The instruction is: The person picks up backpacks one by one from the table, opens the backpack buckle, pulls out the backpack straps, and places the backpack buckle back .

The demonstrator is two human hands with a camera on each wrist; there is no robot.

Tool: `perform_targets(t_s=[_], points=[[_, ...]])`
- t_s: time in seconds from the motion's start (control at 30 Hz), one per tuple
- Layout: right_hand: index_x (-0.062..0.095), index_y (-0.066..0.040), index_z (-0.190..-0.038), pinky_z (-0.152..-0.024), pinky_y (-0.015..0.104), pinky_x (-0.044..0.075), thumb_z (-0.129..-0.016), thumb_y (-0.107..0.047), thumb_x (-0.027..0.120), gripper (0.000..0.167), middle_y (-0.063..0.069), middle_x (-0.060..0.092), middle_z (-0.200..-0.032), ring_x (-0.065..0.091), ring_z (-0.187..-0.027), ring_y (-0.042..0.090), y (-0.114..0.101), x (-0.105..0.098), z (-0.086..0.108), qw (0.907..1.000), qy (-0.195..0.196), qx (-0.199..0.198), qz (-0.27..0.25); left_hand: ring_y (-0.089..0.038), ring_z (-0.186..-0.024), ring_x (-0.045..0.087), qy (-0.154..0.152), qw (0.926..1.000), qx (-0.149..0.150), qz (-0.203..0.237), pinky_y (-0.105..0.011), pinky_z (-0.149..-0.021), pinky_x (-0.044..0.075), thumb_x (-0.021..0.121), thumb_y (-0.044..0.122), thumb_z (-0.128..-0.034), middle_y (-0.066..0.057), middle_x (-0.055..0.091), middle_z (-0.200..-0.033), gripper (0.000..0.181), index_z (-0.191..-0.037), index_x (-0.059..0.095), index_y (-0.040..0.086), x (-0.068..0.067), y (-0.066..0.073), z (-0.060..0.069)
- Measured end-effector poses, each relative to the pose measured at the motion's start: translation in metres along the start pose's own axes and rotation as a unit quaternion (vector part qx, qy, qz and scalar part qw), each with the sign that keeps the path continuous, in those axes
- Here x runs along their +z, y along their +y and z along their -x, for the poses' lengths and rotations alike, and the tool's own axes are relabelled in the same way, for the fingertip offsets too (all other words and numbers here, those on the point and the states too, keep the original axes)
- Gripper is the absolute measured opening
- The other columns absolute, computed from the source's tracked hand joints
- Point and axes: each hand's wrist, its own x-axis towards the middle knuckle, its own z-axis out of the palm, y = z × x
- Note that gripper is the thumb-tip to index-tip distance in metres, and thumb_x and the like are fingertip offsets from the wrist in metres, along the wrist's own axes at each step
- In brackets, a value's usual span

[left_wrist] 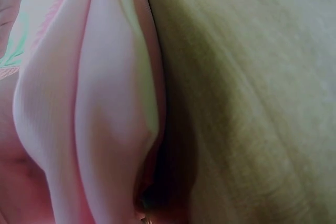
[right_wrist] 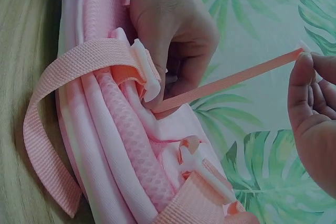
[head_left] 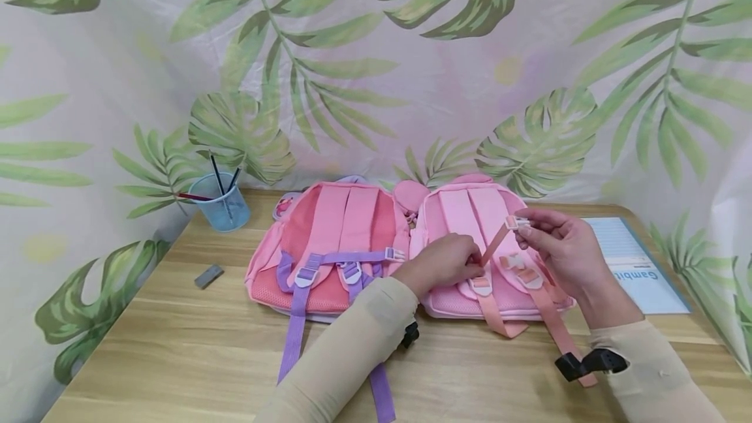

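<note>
A pink backpack [head_left: 452, 214] with orange webbing lies with its shoulder straps up, on the right of the table. My right hand [head_left: 561, 243] pinches a white plastic buckle [head_left: 512, 222] at the end of a thin orange strap [head_left: 496, 243]. That strap runs taut down to my left hand [head_left: 449, 260], whose curled fingers hold it close to the shoulder strap. In the right wrist view the strap [right_wrist: 231, 85] stretches between both hands. A second white buckle part [head_left: 512, 261] lies on the other shoulder strap. Pink fabric [left_wrist: 110, 103] and sleeve fill the left wrist view; the left fingertips are hidden there.
Left of it lies another pink backpack [head_left: 329, 227] with purple straps [head_left: 296, 331], its chest strap lying across. A blue mesh pencil cup [head_left: 223, 211] and a grey eraser [head_left: 209, 275] are at the left. A blue-edged notebook [head_left: 640, 273] is partly behind my right hand.
</note>
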Motion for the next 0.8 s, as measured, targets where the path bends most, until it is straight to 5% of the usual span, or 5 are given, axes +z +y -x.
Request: perform_targets(t_s=[0.43, 0.8], points=[[0.08, -0.013, -0.121, -0.083, 0.019, 0.062, -0.102, 0.008, 0.066, 0.032, -0.005, 0.08, -0.106, 0.073, -0.092, 0.007, 0.0, -0.007, 0.003, 0.9992, 0.015, -0.004, 0.038, -0.008, -0.08, 0.057, 0.007, 0.9999, 0.01, 0.009, -0.02, -0.077, 0.047, 0.076, 0.029, -0.1027, 0.006, 0.068, -0.084, 0.017, -0.106, 0.083, 0.014, 0.001, -0.003, 0.001], [0.08, -0.014, -0.12, -0.077, 0.019, 0.062, -0.102, 0.011, 0.063, 0.035, -0.004, 0.08, -0.101, 0.075, -0.086, 0.008, 0.0, -0.037, 0.012, 0.998, 0.014, -0.015, 0.061, -0.007, -0.079, 0.056, 0.009, 0.9989, 0.003, 0.045, -0.018, -0.076, 0.046, 0.078, 0.028, -0.1017, 0.006, 0.066, -0.085, 0.018, -0.108, 0.082, 0.011, 0.002, -0.006, 0.002]])
